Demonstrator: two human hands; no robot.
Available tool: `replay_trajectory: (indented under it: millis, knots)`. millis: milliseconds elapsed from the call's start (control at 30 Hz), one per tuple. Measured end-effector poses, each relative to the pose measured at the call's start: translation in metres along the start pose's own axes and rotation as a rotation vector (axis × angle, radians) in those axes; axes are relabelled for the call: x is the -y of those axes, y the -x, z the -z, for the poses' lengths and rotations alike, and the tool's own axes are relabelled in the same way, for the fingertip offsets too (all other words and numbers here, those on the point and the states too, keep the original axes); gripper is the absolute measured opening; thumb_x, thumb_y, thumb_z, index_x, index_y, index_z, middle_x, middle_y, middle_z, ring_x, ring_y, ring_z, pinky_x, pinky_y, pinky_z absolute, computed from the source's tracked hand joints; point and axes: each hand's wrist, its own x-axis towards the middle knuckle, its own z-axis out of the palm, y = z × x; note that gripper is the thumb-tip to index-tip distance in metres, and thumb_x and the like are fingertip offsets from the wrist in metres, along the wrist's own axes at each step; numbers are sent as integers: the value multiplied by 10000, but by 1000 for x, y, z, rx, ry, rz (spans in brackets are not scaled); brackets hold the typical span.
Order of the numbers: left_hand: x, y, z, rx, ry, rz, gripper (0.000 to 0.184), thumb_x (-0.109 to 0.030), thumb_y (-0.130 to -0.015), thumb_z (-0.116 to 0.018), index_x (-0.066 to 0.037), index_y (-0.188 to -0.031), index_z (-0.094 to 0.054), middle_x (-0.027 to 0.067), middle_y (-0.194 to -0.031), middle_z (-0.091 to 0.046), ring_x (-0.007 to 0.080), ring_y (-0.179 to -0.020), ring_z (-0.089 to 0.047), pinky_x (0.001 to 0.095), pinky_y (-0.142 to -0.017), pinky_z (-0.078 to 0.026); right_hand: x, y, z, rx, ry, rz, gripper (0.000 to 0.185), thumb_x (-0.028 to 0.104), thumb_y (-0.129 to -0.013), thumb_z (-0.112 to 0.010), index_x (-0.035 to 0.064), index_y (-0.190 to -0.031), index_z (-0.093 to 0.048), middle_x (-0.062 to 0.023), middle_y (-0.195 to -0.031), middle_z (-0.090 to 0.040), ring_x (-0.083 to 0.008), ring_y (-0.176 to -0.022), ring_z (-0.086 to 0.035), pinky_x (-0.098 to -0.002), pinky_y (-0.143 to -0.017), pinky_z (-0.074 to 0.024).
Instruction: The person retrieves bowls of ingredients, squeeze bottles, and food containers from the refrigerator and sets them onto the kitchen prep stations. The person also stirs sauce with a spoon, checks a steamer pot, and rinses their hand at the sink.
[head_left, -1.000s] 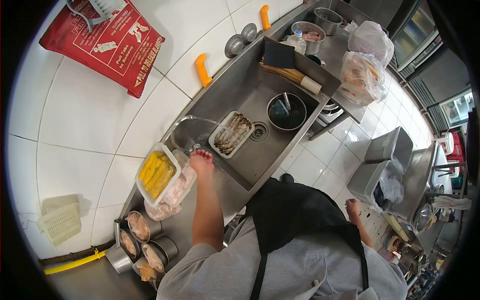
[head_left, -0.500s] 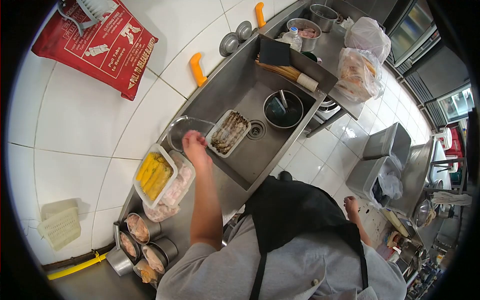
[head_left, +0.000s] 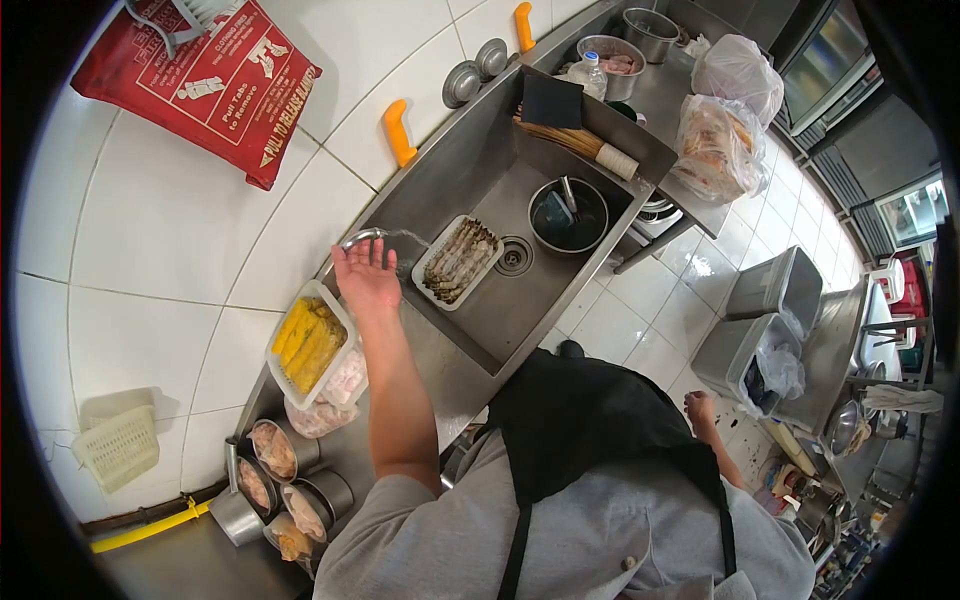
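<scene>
Clear bottle (head_left: 592, 76); metal pot (head_left: 627, 88) just beside it, filled plastic bag (head_left: 722, 148) near it, grey bin (head_left: 728, 348) well apart from it, red pouch (head_left: 215, 100) and pale basket (head_left: 122, 452) left of it.

White tray (head_left: 430, 294) of grey dark-tipped shrimp (head_left: 460, 262) in sink (head_left: 520, 190), beside drain (head_left: 515, 256); curved metal tap (head_left: 361, 237) running toward it

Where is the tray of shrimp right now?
In the head view, the tray of shrimp sits in the metal sink, just left of the picture's centre, between the left hand and the round drain.
</scene>
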Motion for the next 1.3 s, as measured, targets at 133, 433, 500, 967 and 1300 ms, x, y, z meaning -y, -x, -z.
replay_trajectory:
  millis: [133,433,500,967,1300]
  knots:
    - [4,10,8,37,-68,-18,512,-559,-948,-495,-109,-1181,-568,8,-1109,-532,180,-1048,-473,386,-921,-333,-5,-2,2,25,-31,21,282,159,-861,-562,-35,-1056,-624,-108,-837,-652,-186,-689,-611,-316,-575,-471]
    - [2,17,23,108,-128,-17,554,-584,-933,-515,-93,-1179,-582,13,-1105,-557,172,-1030,-487,354,-891,-355,2,-4,1,5,-53,45,260,146,-835,-581,-34,-1011,-649,-110,-835,-665,-192,-708,-622,-325,-652,-505]
    - [4,19,23,121,-121,3,555,-592,-925,-518,-99,-1168,-592,14,-1093,-567,183,-1039,-496,361,-896,-364,3,-5,-1,16,-84,51,263,146,-834,-582,-33,-1014,-649,-109,-843,-666,-191,-720,-624,-325,-655,-506]
    - [9,18,26,172,-65,-21,452,-498,-946,-517,-107,-1162,-586,24,-1134,-578,196,-1044,-534,378,-892,-391,3,3,-3,23,-64,30,252,147,-848,-578,-36,-1003,-654,-106,-820,-665,-188,-701,-624,-326,-658,-512]
    - [52,-9,45,44,-171,321,409,-230,-961,-464,14,-1288,-486,157,-1247,-551,306,-1154,-538,429,-1009,-425,1,6,-3,39,-16,44,263,155,-841,-581,-38,-1003,-656,-123,-835,-673,-198,-686,-623,-336,-650,-515]
